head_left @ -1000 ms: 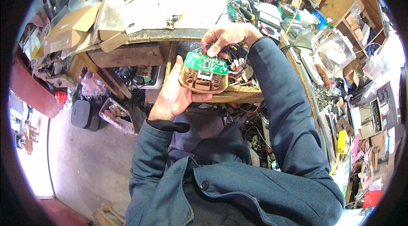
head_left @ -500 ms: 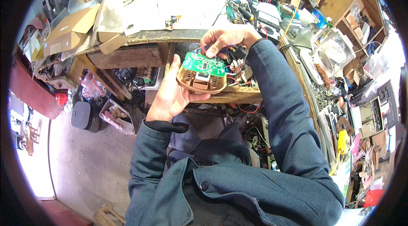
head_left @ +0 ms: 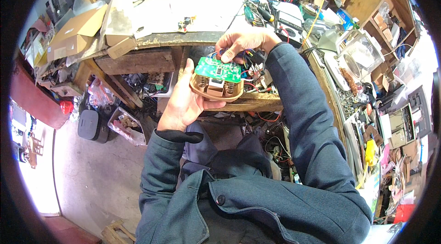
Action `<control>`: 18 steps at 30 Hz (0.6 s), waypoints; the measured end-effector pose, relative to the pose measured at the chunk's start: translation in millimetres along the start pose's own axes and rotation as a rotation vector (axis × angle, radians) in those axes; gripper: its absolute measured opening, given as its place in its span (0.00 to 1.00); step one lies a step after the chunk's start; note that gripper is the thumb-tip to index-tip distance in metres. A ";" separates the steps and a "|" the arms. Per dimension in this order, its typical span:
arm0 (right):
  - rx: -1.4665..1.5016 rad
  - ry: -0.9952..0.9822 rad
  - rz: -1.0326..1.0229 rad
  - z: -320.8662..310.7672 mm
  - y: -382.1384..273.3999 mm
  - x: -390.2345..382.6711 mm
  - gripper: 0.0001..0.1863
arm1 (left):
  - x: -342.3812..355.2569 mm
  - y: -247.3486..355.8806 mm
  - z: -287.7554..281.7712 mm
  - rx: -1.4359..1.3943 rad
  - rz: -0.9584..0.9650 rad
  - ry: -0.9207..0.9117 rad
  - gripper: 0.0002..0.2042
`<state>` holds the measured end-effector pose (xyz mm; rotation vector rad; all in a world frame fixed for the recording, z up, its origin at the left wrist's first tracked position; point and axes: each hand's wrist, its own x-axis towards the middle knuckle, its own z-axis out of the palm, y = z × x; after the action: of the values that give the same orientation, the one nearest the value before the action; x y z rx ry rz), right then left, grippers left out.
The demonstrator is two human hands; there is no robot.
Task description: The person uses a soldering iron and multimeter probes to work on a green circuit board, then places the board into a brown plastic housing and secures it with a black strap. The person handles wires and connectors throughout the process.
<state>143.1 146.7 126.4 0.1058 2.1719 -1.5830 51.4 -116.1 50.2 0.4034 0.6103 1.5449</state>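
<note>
My left hand is wrapped round the near left side of a brown plastic housing, thumb up along its side and fingers beneath. Coil springs and a small block stand inside the housing. A green circuit board lies tilted over the housing's far part. With thumb and fingers, my right hand pinches the board's far edge, where several coloured wires run. The fingertips of that hand are partly hidden behind the board.
Below my hands is an open wooden drawer with wires and parts. A multimeter and a small component board sit on the bench. Cardboard boxes stand at the left. A black bin is on the floor.
The circuit board and housing have shifted slightly left, and the board is tilted a little differently. My right hand has moved slightly with them; both hands keep their grip.
</note>
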 end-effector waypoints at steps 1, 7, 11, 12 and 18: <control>0.015 0.004 0.006 0.1 0.5 -0.8 0.15 | -0.2 -0.1 -0.1 0.005 0.004 -0.003 0.37; 0.025 -0.001 0.009 2.5 -3.4 -2.6 0.14 | -0.8 0.7 0.7 -0.004 0.017 -0.004 0.37; 0.029 0.021 0.011 6.0 -4.2 -3.6 0.15 | 1.1 -0.1 1.7 0.007 0.021 0.012 0.37; 0.025 0.023 0.008 6.4 -3.6 -2.7 0.15 | 0.8 -0.2 1.8 0.009 0.021 0.022 0.37; -0.007 0.010 -0.017 4.4 -0.8 -2.4 0.15 | -0.1 0.6 -0.1 0.020 0.015 0.004 0.37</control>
<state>146.3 142.9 127.0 0.0936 2.1914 -1.5869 50.8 -116.2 50.5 0.4211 0.6274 1.5548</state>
